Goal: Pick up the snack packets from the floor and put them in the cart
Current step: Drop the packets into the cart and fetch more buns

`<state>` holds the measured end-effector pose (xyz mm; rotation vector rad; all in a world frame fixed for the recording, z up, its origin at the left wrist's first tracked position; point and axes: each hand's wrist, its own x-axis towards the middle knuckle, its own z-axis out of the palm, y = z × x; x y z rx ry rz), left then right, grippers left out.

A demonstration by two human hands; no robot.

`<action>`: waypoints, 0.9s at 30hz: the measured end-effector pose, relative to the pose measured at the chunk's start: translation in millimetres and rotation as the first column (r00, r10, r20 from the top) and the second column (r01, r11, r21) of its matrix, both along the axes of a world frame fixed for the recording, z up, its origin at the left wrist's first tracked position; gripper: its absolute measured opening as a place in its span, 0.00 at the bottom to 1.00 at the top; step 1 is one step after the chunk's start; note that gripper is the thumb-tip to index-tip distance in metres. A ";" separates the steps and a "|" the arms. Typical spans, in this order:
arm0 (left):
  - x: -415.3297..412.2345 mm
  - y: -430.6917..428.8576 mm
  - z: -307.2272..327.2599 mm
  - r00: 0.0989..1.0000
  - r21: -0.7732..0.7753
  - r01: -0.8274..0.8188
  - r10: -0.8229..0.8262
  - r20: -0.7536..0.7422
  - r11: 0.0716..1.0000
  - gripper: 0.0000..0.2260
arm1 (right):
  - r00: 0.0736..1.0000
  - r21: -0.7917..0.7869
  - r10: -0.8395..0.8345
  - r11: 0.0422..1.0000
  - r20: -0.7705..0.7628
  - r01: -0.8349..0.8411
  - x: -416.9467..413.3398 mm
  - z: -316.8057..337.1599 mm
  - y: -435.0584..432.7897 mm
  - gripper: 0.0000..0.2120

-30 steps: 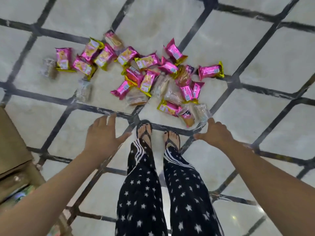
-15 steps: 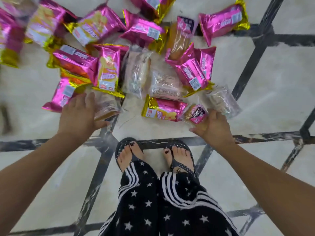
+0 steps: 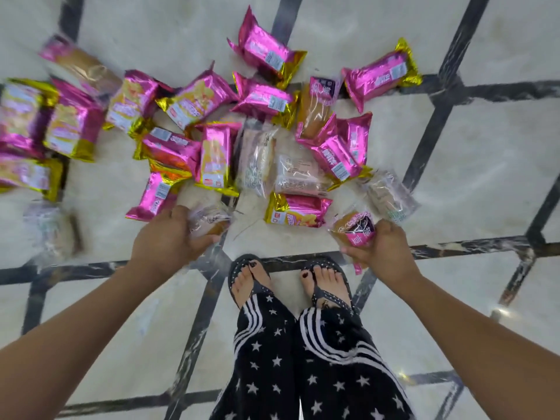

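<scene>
Black star-printed trousers [image 3: 303, 359] and two sandalled feet [image 3: 251, 278] stand nearest, on a pale marble floor [image 3: 469, 165] crossed by dark inlay lines. Just past the toes, the left hand [image 3: 168, 241] curls fingers and thumb round a clear-wrapped cake packet [image 3: 212, 221] that lies roughly crosswise and is partly hidden by the fingers. The right hand [image 3: 386, 253] grips a pink-labelled cake packet [image 3: 354, 228]. Its long axis runs near to far, and its pink end pokes out below the palm. Whether either packet is off the floor cannot be told. Between the hands a pink-and-gold foil packet [image 3: 298, 209] lies crosswise. Beyond it the heap of snack packets [image 3: 212, 153] overlaps at mixed angles, and a lone pink packet [image 3: 266, 53] lies farthest away.
</scene>
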<state>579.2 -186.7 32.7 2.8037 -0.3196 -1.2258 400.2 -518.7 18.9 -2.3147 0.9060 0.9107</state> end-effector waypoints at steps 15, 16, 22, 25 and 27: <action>22.6 -107.5 430.8 0.970 -0.268 -0.226 0.241 0.024 0.936 0.25 | 0.925 0.364 -0.379 0.865 0.019 0.347 73.8 429.3 -24.7 0.19; 17.6 -117.8 455.9 0.971 -0.287 -0.222 0.240 0.026 0.932 0.25 | 0.912 0.387 -0.411 0.844 0.021 0.371 67.5 454.0 -27.9 0.18; -45.7 -169.4 563.4 0.972 -0.432 -0.228 0.228 -0.055 0.872 0.22 | 0.800 0.459 -0.599 0.721 0.038 0.519 -5.0 566.9 -46.2 0.17; -79.0 -178.7 584.6 0.974 -0.447 -0.225 0.188 -0.125 0.866 0.29 | 0.709 0.446 -0.702 0.656 0.064 0.609 -50.8 598.6 -39.7 0.24; -98.7 -182.1 595.6 0.973 -0.444 -0.217 0.157 -0.167 0.870 0.37 | 0.623 0.468 -0.778 0.580 0.075 0.667 -79.9 616.5 -27.4 0.22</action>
